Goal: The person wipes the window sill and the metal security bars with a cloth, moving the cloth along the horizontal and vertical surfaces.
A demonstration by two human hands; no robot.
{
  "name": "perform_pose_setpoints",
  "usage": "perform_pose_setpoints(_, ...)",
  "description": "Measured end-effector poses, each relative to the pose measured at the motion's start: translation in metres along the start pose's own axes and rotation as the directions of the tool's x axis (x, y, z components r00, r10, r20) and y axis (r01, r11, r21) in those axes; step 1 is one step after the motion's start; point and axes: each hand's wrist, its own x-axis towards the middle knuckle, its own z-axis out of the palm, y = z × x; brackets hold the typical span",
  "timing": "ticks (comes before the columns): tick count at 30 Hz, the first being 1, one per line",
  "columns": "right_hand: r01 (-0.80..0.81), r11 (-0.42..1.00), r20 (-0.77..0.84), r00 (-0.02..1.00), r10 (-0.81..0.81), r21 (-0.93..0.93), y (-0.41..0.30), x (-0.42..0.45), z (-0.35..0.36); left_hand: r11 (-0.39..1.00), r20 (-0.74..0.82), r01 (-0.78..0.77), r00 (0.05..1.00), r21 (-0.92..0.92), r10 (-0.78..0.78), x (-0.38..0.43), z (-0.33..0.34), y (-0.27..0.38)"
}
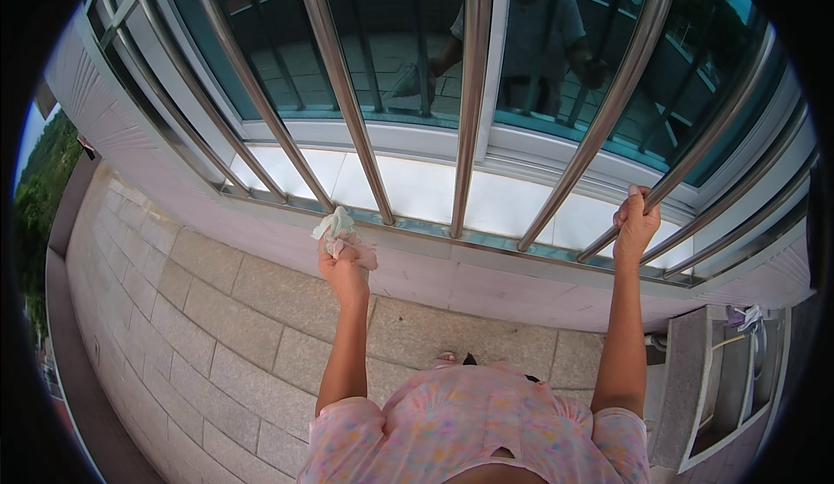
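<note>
My left hand [343,272] grips a crumpled, pale green and pink cloth [339,228]. The cloth is against the metal bottom rail [417,224] of a window grille, near the foot of an upright bar. Off to the right, my right hand [636,223] is closed around a shiny metal bar [690,148] of the same grille, a little above its lower end. Behind the bars lie a white tiled sill [417,187] and sliding window panes [391,47] in white frames, which reflect a person and the bars.
Below the grille runs a pale pinkish wall [417,269], with stone floor tiles [254,327] at its foot. A low parapet [65,288] curves along the left, trees [49,151] beyond it. At the lower right stands a stone-sided sink or trough [684,367] with a hose and cloth.
</note>
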Motion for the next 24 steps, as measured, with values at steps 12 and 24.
perform_pose_setpoints(12,0.017,0.999,-0.015,1.000,-0.018,-0.031,0.000,0.000,0.002,-0.226,0.744,-0.717,0.666,0.660,0.061,0.046,-0.011,-0.045)
perform_pose_setpoints(24,0.032,0.999,-0.061,0.998,-0.033,-0.026,-0.002,0.001,0.009,-0.118,0.683,-0.693,0.641,0.711,0.350,0.073,-0.023,-0.054)
